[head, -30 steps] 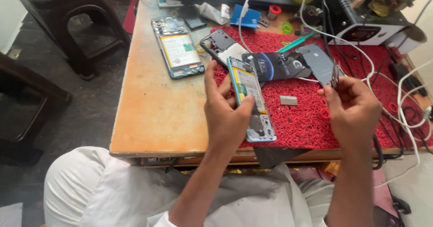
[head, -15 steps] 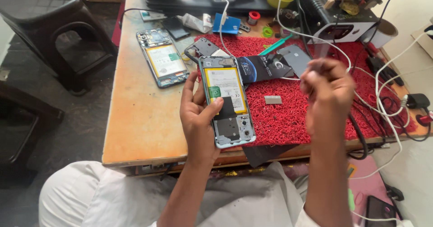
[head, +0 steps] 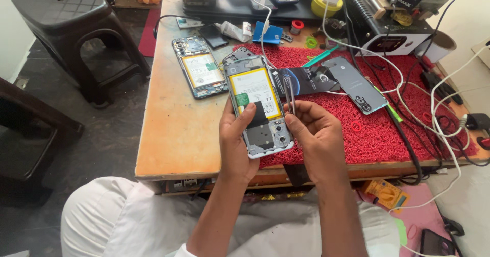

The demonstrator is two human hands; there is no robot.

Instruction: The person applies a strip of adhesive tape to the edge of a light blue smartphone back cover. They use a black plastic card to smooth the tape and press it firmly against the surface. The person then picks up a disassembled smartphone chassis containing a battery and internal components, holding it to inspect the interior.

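My left hand [head: 238, 143] holds an opened phone [head: 258, 104] with its back cover off, yellow-edged battery and circuit boards showing, the thumb pressed on a black patch below the battery. My right hand [head: 317, 137] grips metal tweezers [head: 289, 92], tips pointing up beside the phone's right edge, fingers touching the phone's lower right side. Both hands are above the near edge of the wooden table [head: 176, 134], over the red mat [head: 352, 119].
A second opened phone [head: 200, 73] lies on the table to the left. A grey phone back cover [head: 354, 85] and a dark packet [head: 306, 78] rest on the mat. White and black cables [head: 408, 99] trail right. Tools and devices crowd the far edge. A black stool [head: 71, 27] stands left.
My right hand came in from the right with the tweezers and now touches the phone. The left hand kept the phone and tilted it slightly.
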